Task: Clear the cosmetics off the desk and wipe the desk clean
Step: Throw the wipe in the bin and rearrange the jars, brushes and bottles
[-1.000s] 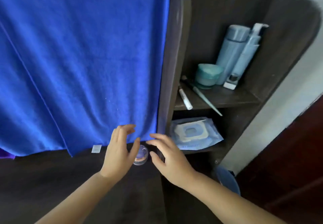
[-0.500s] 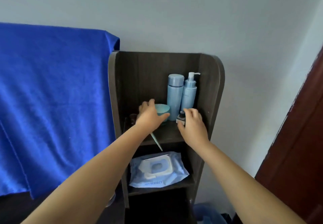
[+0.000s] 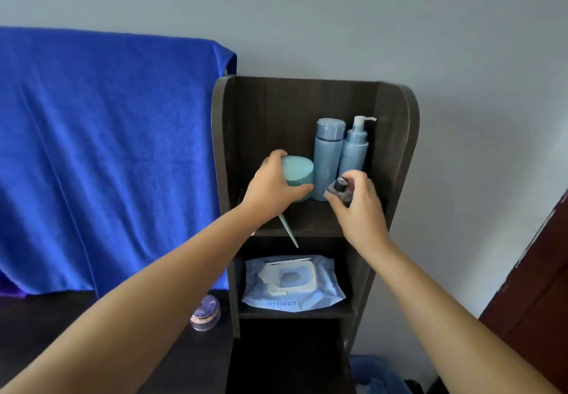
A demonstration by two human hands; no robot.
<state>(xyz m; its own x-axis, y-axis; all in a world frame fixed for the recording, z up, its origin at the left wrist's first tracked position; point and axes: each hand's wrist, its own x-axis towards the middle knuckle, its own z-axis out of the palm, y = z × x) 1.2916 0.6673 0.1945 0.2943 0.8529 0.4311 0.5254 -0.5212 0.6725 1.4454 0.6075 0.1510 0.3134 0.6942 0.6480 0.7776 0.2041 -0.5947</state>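
Note:
My left hand (image 3: 272, 189) grips a round teal jar (image 3: 297, 172) on the upper shelf of a dark wooden rack (image 3: 396, 135). My right hand (image 3: 359, 206) holds a small dark bottle with a black cap (image 3: 339, 189) just in front of two tall light-blue bottles, one capped (image 3: 328, 150) and one with a pump (image 3: 355, 147). A thin teal stick (image 3: 288, 230) pokes out over the shelf edge. On the dark desk (image 3: 37, 326) below stands a small purple jar (image 3: 206, 313).
A pack of wet wipes (image 3: 292, 284) lies on the rack's lower shelf. A big blue towel (image 3: 101, 147) hangs behind the desk at left. A blue bin (image 3: 376, 373) sits on the floor, and a dark red door (image 3: 534, 295) is at right.
Both hands rose from the small purple jar on the desk to the upper shelf. The left closed on the teal jar and the right lifted the small dark bottle. The view tilted up.

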